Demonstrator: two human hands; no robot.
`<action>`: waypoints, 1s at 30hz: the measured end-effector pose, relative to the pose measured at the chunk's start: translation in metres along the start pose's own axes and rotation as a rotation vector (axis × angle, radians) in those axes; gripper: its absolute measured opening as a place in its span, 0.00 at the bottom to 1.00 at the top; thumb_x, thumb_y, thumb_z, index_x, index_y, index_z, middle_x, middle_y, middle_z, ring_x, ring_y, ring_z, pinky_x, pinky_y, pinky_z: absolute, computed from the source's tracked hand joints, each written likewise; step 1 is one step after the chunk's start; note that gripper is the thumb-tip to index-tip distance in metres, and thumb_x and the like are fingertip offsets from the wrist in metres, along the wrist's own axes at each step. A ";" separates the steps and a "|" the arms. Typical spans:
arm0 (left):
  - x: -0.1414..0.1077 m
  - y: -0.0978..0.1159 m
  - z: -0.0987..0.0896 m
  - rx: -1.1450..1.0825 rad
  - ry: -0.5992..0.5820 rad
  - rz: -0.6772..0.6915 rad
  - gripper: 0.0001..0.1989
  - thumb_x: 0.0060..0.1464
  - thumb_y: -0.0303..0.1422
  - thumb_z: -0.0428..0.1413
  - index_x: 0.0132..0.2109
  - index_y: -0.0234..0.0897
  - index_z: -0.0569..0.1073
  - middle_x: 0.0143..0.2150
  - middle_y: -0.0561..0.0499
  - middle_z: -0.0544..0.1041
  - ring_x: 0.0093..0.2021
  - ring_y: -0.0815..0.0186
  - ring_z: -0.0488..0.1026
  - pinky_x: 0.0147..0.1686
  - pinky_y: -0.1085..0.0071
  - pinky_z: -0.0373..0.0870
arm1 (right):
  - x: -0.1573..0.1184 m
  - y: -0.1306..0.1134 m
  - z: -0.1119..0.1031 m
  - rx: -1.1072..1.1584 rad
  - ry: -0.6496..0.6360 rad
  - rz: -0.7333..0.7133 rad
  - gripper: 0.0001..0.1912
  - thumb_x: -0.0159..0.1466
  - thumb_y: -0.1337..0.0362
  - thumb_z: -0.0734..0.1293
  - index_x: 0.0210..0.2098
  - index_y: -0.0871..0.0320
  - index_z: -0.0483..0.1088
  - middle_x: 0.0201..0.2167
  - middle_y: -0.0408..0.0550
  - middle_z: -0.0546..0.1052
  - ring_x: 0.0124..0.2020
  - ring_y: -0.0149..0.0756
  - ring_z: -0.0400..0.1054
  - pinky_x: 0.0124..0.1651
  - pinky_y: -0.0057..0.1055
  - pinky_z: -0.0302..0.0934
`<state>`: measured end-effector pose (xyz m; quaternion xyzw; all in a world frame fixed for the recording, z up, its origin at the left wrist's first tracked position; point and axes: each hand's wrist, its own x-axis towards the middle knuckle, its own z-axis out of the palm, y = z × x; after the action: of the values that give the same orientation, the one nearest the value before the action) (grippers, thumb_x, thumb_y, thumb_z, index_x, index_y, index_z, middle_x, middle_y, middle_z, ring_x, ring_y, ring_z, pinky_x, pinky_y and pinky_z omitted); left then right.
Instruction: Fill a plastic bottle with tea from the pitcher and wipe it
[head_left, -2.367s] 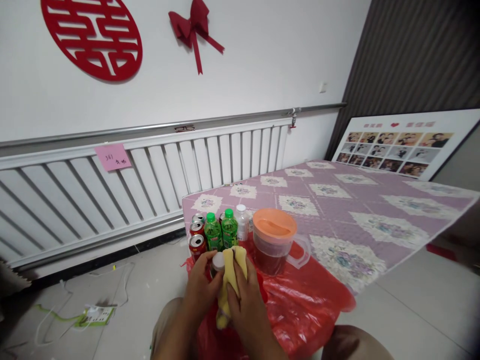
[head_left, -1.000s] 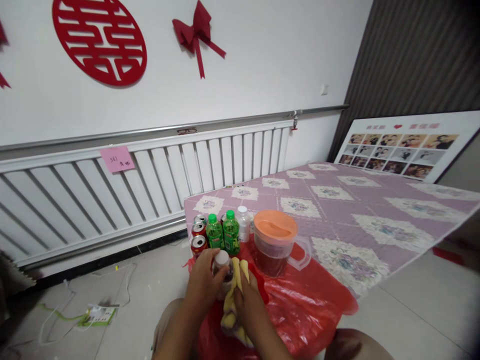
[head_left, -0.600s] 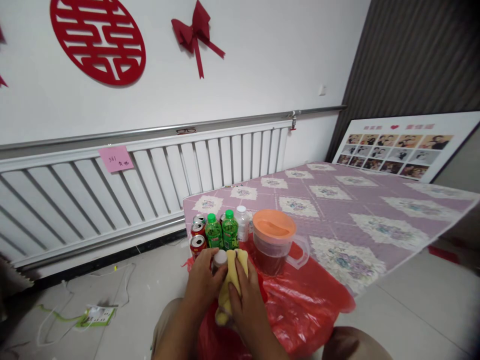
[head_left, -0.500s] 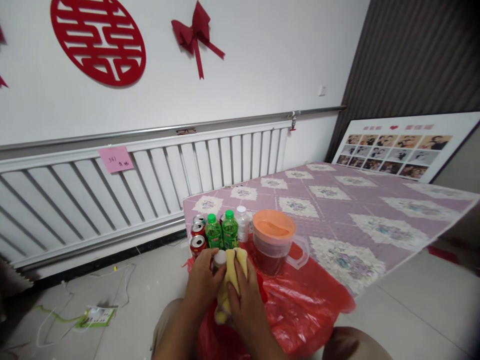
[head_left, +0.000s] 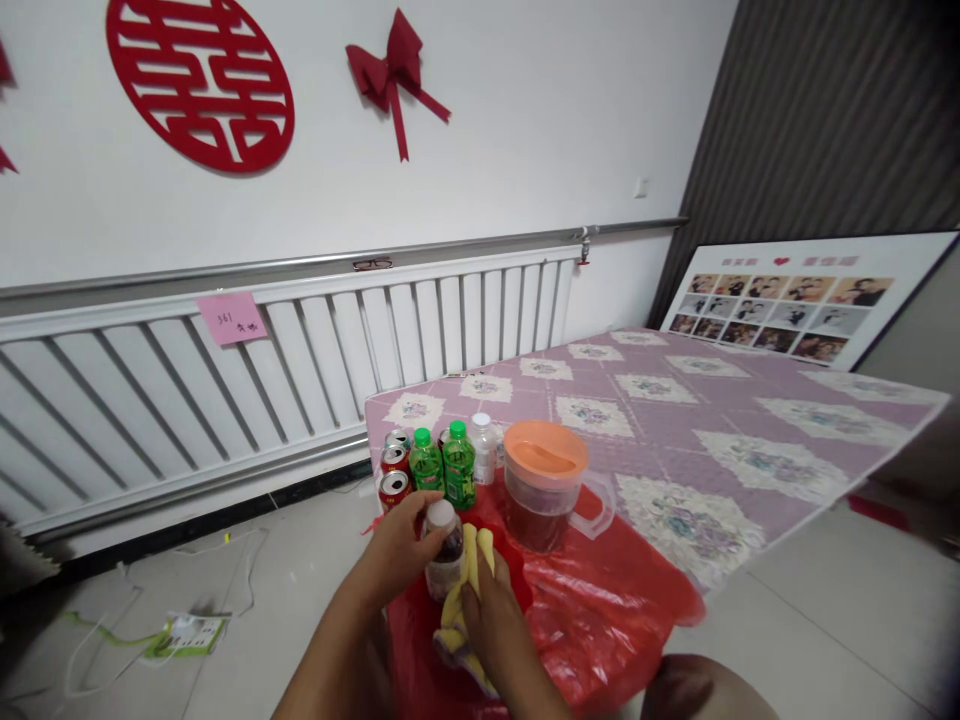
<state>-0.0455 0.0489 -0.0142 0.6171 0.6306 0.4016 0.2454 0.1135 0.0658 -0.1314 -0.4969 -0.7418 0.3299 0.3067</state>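
My left hand (head_left: 401, 550) is closed round the upper part of a white-capped bottle (head_left: 444, 575) with dark contents. A yellow cloth (head_left: 463, 610) is bunched in my right hand (head_left: 495, 610), against the right side of that bottle. Below them a red dish (head_left: 517, 580) shows in part; the hands and cloth cover much of it. Just beyond stand two green-capped bottles (head_left: 442, 468), a clear bottle with a white cap (head_left: 482, 450) and several drink cans (head_left: 394, 470). Right of my hands is a plastic jug (head_left: 541, 500) with an orange lid and brown liquid inside.
Red plastic sheeting (head_left: 600, 620) covers the near end of the table, over a purple flowered tablecloth (head_left: 660, 390). Behind runs a white radiator (head_left: 322, 350). On the floor at left lies a power strip (head_left: 191, 634) with cables. A photo board (head_left: 780, 300) leans at the right.
The cloth has come down and away from the bottle's front, so more of the bottle shows. My right hand has moved slightly lower, and my left hand has shifted on the bottle.
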 end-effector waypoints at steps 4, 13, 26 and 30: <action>0.006 -0.011 -0.005 -0.102 -0.129 0.065 0.24 0.55 0.32 0.56 0.59 0.42 0.70 0.59 0.47 0.75 0.58 0.57 0.71 0.58 0.60 0.67 | -0.001 0.000 -0.001 0.010 -0.004 0.003 0.34 0.64 0.69 0.56 0.69 0.65 0.49 0.71 0.62 0.48 0.71 0.46 0.45 0.68 0.43 0.49; -0.001 0.000 0.003 0.046 0.015 -0.049 0.24 0.50 0.28 0.57 0.56 0.40 0.71 0.56 0.46 0.76 0.55 0.57 0.72 0.57 0.61 0.67 | -0.002 0.004 0.004 0.025 0.084 -0.036 0.33 0.64 0.68 0.57 0.68 0.61 0.52 0.70 0.58 0.51 0.70 0.45 0.47 0.68 0.43 0.49; 0.000 0.016 0.005 0.188 0.113 -0.077 0.18 0.51 0.31 0.58 0.51 0.39 0.72 0.51 0.46 0.78 0.50 0.59 0.74 0.50 0.64 0.68 | -0.016 -0.001 -0.002 -0.204 0.312 -0.378 0.34 0.64 0.74 0.59 0.66 0.43 0.57 0.70 0.50 0.54 0.67 0.55 0.53 0.60 0.54 0.61; 0.002 0.020 0.000 0.188 0.079 -0.110 0.17 0.50 0.32 0.59 0.49 0.40 0.73 0.46 0.49 0.80 0.45 0.60 0.76 0.45 0.67 0.69 | -0.027 0.000 0.004 -0.326 0.385 -0.513 0.34 0.62 0.76 0.61 0.63 0.38 0.62 0.65 0.46 0.65 0.61 0.57 0.60 0.56 0.57 0.65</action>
<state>-0.0339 0.0492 0.0024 0.5854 0.7076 0.3508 0.1830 0.1191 0.0396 -0.1371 -0.3900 -0.8138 0.0201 0.4304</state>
